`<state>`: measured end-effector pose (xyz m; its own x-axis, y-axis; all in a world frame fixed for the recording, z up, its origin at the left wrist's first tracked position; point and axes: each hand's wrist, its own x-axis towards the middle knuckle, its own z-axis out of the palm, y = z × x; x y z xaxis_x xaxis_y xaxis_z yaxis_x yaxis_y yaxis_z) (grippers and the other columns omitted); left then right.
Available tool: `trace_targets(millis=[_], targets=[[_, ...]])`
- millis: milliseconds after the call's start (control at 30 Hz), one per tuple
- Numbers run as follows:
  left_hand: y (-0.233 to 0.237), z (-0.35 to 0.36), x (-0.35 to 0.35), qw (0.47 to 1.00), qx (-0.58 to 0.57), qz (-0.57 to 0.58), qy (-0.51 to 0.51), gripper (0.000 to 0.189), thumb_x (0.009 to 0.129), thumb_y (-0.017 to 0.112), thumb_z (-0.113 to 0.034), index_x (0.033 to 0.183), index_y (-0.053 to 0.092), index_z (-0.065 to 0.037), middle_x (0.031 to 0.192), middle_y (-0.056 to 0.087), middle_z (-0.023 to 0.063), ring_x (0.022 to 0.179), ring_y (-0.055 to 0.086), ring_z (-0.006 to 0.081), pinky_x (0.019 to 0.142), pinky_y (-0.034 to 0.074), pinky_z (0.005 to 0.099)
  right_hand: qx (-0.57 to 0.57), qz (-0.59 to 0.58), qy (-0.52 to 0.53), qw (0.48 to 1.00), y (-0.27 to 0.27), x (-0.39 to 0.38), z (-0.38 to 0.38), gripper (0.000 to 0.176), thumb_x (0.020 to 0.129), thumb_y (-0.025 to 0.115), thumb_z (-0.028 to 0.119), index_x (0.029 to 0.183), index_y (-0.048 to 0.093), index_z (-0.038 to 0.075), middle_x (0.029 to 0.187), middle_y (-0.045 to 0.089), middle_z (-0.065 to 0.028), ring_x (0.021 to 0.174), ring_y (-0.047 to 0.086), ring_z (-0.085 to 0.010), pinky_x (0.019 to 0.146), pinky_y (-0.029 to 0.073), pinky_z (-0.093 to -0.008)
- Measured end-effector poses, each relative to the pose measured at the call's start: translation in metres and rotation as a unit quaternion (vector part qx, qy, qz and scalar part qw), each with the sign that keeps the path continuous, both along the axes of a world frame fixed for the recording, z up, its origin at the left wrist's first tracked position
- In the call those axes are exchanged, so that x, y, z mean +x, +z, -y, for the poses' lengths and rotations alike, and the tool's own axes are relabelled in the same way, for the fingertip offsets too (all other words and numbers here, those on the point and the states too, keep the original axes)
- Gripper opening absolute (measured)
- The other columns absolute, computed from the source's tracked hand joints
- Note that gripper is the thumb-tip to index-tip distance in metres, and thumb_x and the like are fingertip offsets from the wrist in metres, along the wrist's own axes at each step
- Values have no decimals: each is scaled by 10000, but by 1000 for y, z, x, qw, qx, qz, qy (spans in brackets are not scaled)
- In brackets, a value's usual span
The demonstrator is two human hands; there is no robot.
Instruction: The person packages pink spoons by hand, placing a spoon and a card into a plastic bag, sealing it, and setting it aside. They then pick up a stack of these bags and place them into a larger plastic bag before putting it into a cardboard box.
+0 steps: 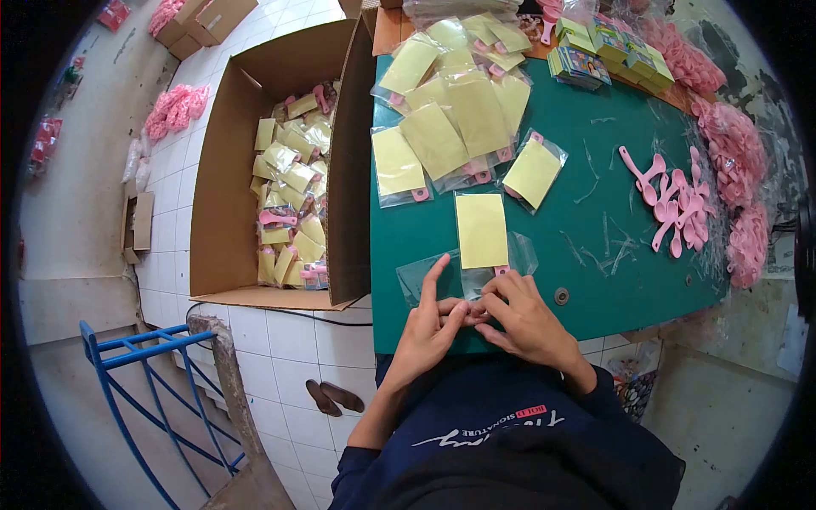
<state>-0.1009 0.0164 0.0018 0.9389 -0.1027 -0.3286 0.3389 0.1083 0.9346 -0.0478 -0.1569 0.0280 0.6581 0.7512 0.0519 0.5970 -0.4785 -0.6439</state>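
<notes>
Both hands meet near the front edge of the green table (595, 293), over a clear plastic bag. A yellow card (482, 231) lies partly in that bag, with a bit of a pink spoon (501, 270) at its lower edge. My left hand (429, 327) has its index finger stretched out along the clear film (415, 279) and its other fingers bent at the bag's bottom end. My right hand (523, 321) has its fingers pinched together at the same end; what lies between its fingertips is too small to make out.
Bagged yellow cards (433, 140) lie at the table's back left. Loose pink spoons (671, 204) and plastic scraps are on the right, card stacks (578, 66) at the back. A cardboard box (217, 195) with filled bags stands left, a blue metal frame (149, 353) lower left.
</notes>
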Motion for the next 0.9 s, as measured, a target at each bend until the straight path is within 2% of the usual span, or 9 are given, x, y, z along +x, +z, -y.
trace_targets(millis=[133, 267, 367, 433, 533, 633, 733, 833, 900], targets=[[-5, 1, 1, 1000, 20, 10, -7, 618, 919, 477, -31, 1425, 123, -73, 884, 661, 135, 813, 652, 150, 694, 514, 254, -1, -16, 14, 1000, 5, 2, -1, 251, 704, 711, 120, 882, 541, 71, 934, 486, -83, 926, 468, -279, 754, 351, -382], [2, 4, 5, 999, 44, -7, -11, 646, 904, 510, -30, 1426, 133, -86, 844, 662, 112, 735, 644, 123, 658, 504, 243, -29, 22, 14, 999, 6, 1, -3, 234, 709, 705, 128, 850, 525, 74, 911, 481, -80, 930, 472, -272, 761, 345, -383], [3, 6, 7, 999, 31, -15, 19, 678, 885, 539, 7, 1428, 146, -99, 800, 619, 80, 733, 583, 68, 618, 462, 186, -38, 53, 24, 998, 3, -1, -4, 232, 710, 704, 137, 836, 519, 77, 891, 482, -68, 920, 483, -259, 772, 346, -382], [2, 7, 6, 999, 16, -14, 43, 699, 881, 541, 16, 1431, 126, -101, 784, 611, 76, 732, 583, 69, 618, 459, 179, -45, 81, 41, 995, 3, 0, -3, 231, 710, 705, 142, 830, 518, 78, 878, 484, -59, 912, 491, -248, 781, 346, -378], [-1, 9, 4, 998, 17, -6, 52, 710, 884, 537, 15, 1433, 103, -101, 777, 608, 77, 732, 584, 72, 625, 465, 180, -15, 57, 92, 994, 1, 8, 3, 191, 753, 670, 173, 854, 545, 69, 871, 495, -71, 909, 506, -253, 786, 357, -401], [-6, 11, 5, 996, 19, 14, 86, 700, 881, 543, -8, 1428, 115, -99, 781, 645, 91, 725, 623, 97, 633, 493, 223, 44, -73, 195, 977, 10, 20, 14, 180, 750, 681, 179, 822, 538, 96, 858, 487, -58, 875, 495, -233, 773, 346, -379], [-3, 10, 6, 996, 36, 10, 75, 693, 879, 550, -24, 1424, 128, -94, 794, 671, 102, 730, 648, 117, 639, 512, 246, 89, -162, 186, 965, 27, 47, 44, 175, 743, 690, 168, 807, 536, 112, 847, 476, -49, 853, 479, -231, 759, 337, -355], [-1, 9, 7, 998, 33, 13, 55, 690, 879, 555, -33, 1422, 133, -89, 811, 681, 108, 732, 657, 131, 643, 518, 247, 26, -135, 94, 986, 41, 54, 52, 185, 734, 701, 167, 803, 539, 110, 847, 477, -49, 855, 473, -237, 748, 338, -341], [1, 10, 8, 998, 32, 12, 43, 691, 876, 558, -24, 1422, 139, -85, 820, 676, 111, 746, 653, 133, 657, 520, 241, -6, -45, 90, 995, 42, 43, 35, 210, 729, 702, 160, 852, 546, 93, 886, 483, -67, 876, 479, -248, 755, 359, -354]])
